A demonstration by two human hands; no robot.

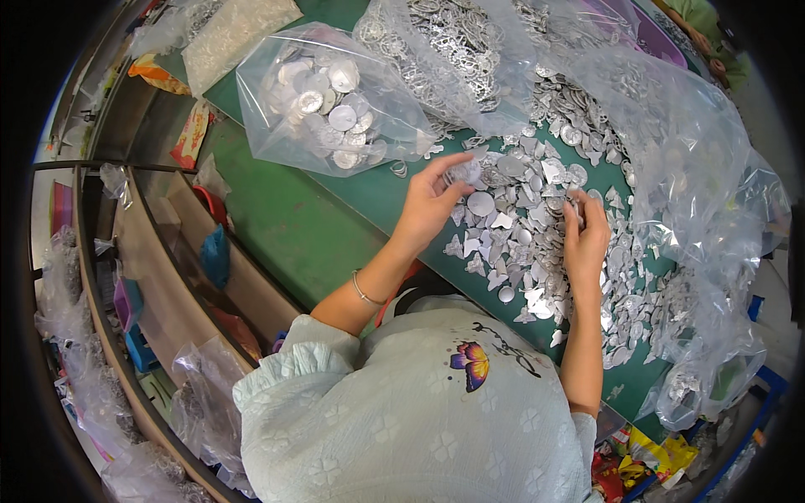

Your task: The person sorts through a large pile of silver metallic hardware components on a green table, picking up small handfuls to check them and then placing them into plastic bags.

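My left hand point(432, 201), with a bracelet on its wrist, is closed around round silver metal discs point(465, 173) at the left side of a loose pile. Among the pile of small silver metal pieces point(520, 226) are round, pointed and irregular shapes, spread over the green tabletop point(356, 197). Over the middle of this pile, my right hand point(587, 226) has its thumb and fingers pinched together; what sits between the fingertips is too small to make out. Beyond my left hand, a clear plastic bag point(277, 138) holds larger round silver discs point(342, 117).
Clear bags of silver pieces point(457, 50) stand at the far edge, and more crumpled plastic point(704, 184) lies along the right. Shelves point(180, 277) with bags and bins run down the left. Another person's arm point(700, 38) shows at the far right. Colourful packets point(646, 457) lie lower right.
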